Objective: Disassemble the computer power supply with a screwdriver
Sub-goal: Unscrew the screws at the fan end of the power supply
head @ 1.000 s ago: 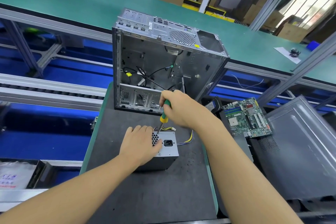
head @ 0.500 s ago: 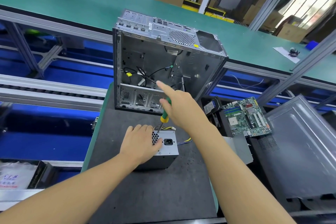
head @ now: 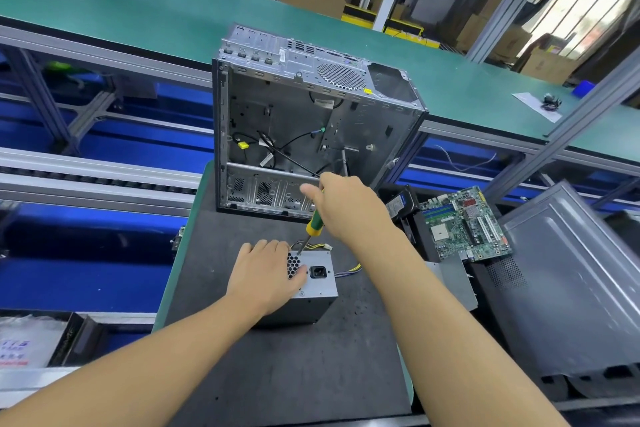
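One gutted case stood on the table; just in front of it sat the power supply, already out but looking unopened, so screws remained. Left hand pressed flat on it, grip relaxed. Right hand had its grip round the screwdriver, tip at the case-side edge.

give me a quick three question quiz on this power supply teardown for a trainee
1. True or false: the left hand rests on the power supply.
2. Which hand holds the screwdriver? A the left hand, B the right hand, C neither.
3. Fill in: the loose motherboard lies to the ___ of the open computer case.
Key: 1 true; 2 B; 3 right.
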The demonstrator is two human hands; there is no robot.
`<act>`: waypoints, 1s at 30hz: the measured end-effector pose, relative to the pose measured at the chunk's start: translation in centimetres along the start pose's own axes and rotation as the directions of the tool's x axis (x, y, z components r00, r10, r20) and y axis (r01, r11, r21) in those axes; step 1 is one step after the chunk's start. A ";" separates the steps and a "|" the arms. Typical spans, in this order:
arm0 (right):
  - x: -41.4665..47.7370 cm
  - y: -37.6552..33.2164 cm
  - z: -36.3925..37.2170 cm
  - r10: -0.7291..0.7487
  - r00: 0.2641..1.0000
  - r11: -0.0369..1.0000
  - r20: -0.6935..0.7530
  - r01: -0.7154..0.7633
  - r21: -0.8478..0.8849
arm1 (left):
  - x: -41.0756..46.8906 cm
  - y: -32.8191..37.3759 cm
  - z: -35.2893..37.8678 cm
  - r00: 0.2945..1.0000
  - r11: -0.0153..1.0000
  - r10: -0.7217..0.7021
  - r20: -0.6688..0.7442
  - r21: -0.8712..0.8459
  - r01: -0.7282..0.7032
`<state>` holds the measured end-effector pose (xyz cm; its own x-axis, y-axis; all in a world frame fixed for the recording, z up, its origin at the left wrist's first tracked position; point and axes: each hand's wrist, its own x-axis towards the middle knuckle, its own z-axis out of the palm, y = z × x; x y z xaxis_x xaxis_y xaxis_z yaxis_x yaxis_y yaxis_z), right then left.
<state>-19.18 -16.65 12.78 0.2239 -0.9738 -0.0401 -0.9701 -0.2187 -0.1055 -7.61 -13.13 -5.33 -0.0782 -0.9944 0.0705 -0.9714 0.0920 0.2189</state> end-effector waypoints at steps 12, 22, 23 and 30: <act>-0.3 -0.6 -0.1 -0.069 0.992 0.975 0.108 0.044 0.217 | 0.0 -0.1 0.0 1.000 1.000 0.001 0.003 -0.017 -0.001; -0.2 -0.5 0.2 -0.093 0.992 0.960 0.081 0.068 0.272 | 0.0 0.0 0.1 1.000 1.000 -0.001 -0.003 -0.010 0.001; -0.2 -0.5 0.0 -0.089 0.989 0.948 0.116 0.048 0.315 | 0.0 0.0 0.1 1.000 1.000 0.001 -0.003 -0.008 -0.001; -0.5 -0.6 0.2 0.038 0.999 0.987 0.032 -0.042 0.152 | 0.0 0.0 0.0 1.000 1.000 0.002 0.012 -0.003 -0.002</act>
<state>-18.72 -16.07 12.67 0.1901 -0.9788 -0.0757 -0.9531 -0.1655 -0.2536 -7.64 -13.15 -5.27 -0.0829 -0.9948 0.0596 -0.9707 0.0942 0.2212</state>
